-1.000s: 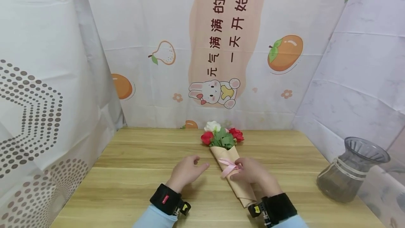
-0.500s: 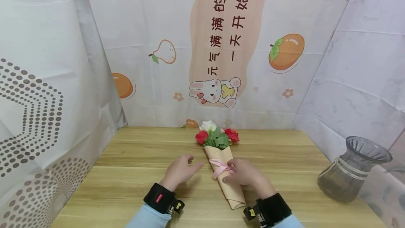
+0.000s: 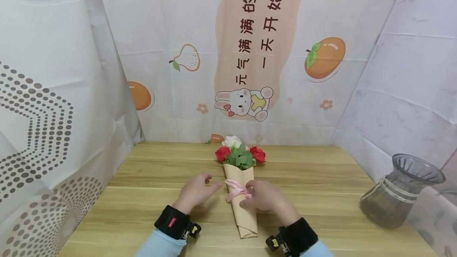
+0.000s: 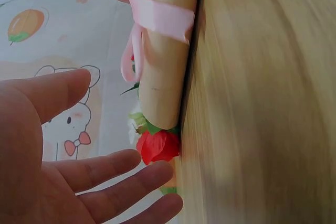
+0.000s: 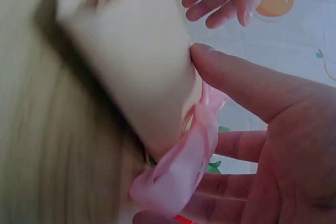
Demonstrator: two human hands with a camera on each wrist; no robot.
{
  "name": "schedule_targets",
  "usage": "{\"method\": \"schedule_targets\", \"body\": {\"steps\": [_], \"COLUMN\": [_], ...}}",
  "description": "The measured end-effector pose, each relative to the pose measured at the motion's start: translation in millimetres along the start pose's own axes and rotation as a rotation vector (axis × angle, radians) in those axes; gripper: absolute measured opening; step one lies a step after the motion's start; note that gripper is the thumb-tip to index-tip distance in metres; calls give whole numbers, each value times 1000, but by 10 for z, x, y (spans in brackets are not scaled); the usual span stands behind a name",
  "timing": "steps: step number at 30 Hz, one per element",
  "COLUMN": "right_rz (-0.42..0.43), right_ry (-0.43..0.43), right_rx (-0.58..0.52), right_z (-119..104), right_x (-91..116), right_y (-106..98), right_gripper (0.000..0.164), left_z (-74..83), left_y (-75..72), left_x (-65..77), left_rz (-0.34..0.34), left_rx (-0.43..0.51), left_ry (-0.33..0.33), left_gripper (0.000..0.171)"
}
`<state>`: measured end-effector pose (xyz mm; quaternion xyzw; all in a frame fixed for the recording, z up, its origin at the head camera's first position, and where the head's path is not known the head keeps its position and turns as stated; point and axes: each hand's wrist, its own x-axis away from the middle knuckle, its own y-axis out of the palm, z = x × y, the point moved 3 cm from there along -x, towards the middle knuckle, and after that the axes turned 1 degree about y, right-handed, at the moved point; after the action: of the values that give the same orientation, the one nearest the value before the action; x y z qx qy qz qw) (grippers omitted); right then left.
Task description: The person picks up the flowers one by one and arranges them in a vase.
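Note:
A bouquet of red and white flowers [image 3: 238, 154] in tan wrapping paper [image 3: 246, 221], tied with a pink ribbon [image 3: 233, 189], lies on the wooden table with its blooms toward the back. My right hand [image 3: 265, 197] grips its right side at the ribbon. In the right wrist view, the thumb [image 5: 231, 74] presses on the paper while the other fingers are partly hidden behind the ribbon. To the left of the bouquet, my left hand [image 3: 196, 191] hovers with spread fingers, touching nothing. The left wrist view shows those fingers [image 4: 126, 184] apart from the wrap.
A grey glass vase [image 3: 389, 201] with cord round its neck stands at the table's right edge. Behind the wooden tabletop [image 3: 171, 165] hangs a printed cloth [image 3: 171, 102]. More cloth walls border the left and right sides.
The bouquet has slid left with my right hand and turned from slanting to nearly straight. My left hand has also shifted left, fingers still spread. The vase stays put.

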<state>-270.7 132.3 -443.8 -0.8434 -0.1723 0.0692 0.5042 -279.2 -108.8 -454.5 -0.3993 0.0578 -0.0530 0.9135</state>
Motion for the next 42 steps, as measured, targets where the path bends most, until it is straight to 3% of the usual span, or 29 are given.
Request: {"method": "schedule_targets", "body": {"steps": [17, 28, 35, 42], "right_rz": [-45, -62, -7, 74], "right_ry": [-33, -21, -1, 28], "right_rx": [-8, -64, -97, -181], "right_z": [-290, -298, -271, -161], "right_x": [-98, -106, -40, 47], "right_y": [150, 167, 39, -222], "right_gripper": [64, 63, 81, 79], "left_z": [-72, -85, -74, -56], "left_y": [-144, -180, -230, -343], "left_x": [38, 59, 66, 71], "left_rz": [2, -5, -1, 16], "left_rx": [-8, 17, 36, 58], "left_ry": [-33, -52, -59, -64], "left_gripper": [66, 65, 68, 73]}}
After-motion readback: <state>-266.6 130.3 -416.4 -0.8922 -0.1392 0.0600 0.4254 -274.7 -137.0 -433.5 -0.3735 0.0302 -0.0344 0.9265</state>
